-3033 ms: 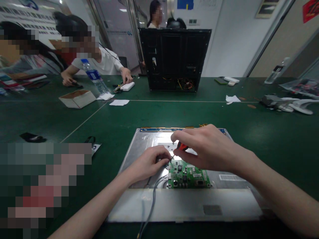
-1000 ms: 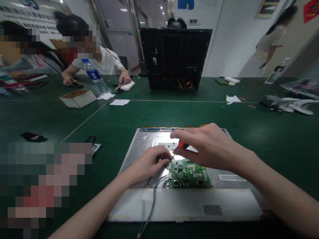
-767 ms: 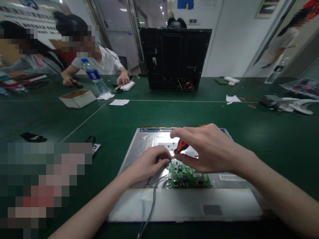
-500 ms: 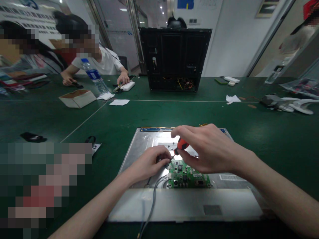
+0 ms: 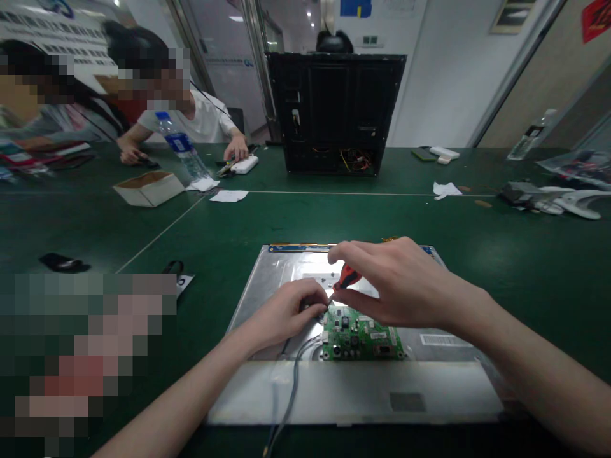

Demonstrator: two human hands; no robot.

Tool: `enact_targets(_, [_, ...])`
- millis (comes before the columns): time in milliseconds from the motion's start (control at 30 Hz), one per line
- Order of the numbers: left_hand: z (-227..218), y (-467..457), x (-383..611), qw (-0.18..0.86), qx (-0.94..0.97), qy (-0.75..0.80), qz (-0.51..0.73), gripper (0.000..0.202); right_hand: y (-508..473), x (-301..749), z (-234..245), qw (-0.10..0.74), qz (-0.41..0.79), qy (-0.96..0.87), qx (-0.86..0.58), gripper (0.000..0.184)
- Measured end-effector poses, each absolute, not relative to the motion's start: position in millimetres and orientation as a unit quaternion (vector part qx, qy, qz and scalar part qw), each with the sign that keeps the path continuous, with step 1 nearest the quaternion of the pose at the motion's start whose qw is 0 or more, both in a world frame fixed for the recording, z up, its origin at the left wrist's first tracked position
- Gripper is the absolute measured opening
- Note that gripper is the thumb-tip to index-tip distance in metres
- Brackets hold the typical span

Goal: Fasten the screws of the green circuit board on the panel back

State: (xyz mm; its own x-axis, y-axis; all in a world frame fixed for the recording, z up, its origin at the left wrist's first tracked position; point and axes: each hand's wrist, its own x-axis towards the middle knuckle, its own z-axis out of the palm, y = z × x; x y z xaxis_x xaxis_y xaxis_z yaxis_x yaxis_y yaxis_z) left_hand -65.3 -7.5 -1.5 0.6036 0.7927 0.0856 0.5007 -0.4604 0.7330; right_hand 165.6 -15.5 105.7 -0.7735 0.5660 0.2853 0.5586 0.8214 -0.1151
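Observation:
A silver metal panel (image 5: 267,280) lies flat on the green table in front of me, with a small green circuit board (image 5: 360,337) mounted on it. My right hand (image 5: 396,283) is closed around a red-handled screwdriver (image 5: 346,277), whose tip points down at the board's upper left corner. My left hand (image 5: 286,312) rests on the panel just left of the board, fingers pinched at the screwdriver tip; what they hold is hidden. A grey cable (image 5: 291,381) runs from the board toward me.
A black open monitor casing (image 5: 334,111) stands upright at the far side. A cardboard box (image 5: 149,188), a water bottle (image 5: 181,147) and papers lie to the left, where other people sit. White plastic parts (image 5: 563,202) lie far right.
The screwdriver handle has turned a little between my right fingers. Both hands stay in place. A person who walked by at the back right has left the view.

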Motion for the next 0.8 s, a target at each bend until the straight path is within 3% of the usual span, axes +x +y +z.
enact_targets(800, [0.8, -7.4, -64.9, 0.346, 0.827, 0.394, 0.2, 0.009, -16.6, 167.1, 109.3, 0.146, 0.027, -0.944, -0.293, 0.018])
